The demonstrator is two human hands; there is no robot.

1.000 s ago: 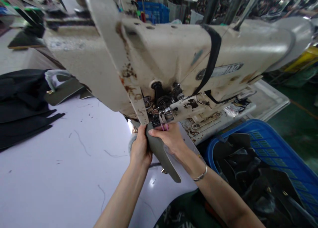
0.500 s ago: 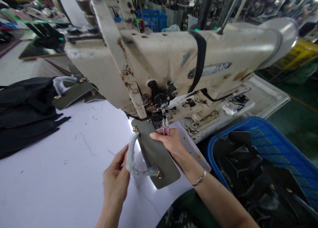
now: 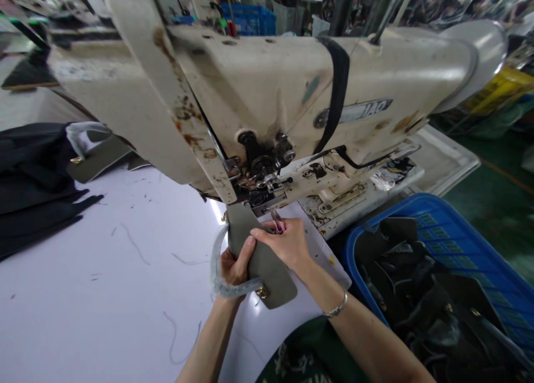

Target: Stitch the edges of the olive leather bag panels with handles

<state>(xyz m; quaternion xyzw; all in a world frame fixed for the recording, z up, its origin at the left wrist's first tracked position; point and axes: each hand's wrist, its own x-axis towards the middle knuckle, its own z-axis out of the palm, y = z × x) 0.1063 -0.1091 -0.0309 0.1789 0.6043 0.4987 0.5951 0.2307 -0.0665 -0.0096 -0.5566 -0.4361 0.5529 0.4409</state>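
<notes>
Seen from the head camera, a left hand (image 3: 236, 266) grips a grey-green leather bag flap (image 3: 262, 263) from beneath, thumb pressed on its face, while a right hand (image 3: 283, 241) closes around pink-handled snips (image 3: 277, 225) and lies across the flap's upper part. The flap sits just below the needle area of a tilted cream sewing machine (image 3: 267, 83) (chipped and rust-stained), above a white table (image 3: 104, 299). A plastic-wrapped strap (image 3: 217, 272) curves beside the left hand. A blue crate (image 3: 429, 227) of black bag pieces (image 3: 417, 277) stands at right.
</notes>
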